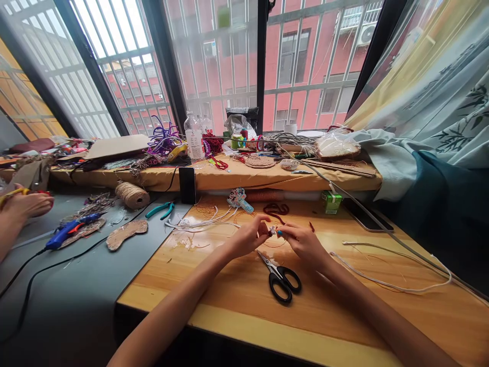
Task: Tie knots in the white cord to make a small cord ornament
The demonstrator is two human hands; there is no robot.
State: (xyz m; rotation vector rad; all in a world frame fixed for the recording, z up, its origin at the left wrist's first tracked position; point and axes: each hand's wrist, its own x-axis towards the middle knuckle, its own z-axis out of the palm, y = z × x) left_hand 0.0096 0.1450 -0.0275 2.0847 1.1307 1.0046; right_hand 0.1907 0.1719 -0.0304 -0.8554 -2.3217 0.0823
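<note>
between left hand (248, 237) and right hand (305, 245): whitish piece (272, 230)

Dark-framed windows (213, 76) span the far side, with pale metal security bars (126, 55) beyond the glass. Behind them stands a pinkish-red building (346, 51) with an outdoor air-conditioner unit (367, 34) at far right. Bright, pale daylight enters and glints off a wood-grain table (240, 306) at near centre. A grey table (76, 300) adjoins it on the left. Tan cloth (237, 178) covers the windowsill ledge; sheer white and yellow curtains (439, 66) hang right.
</note>
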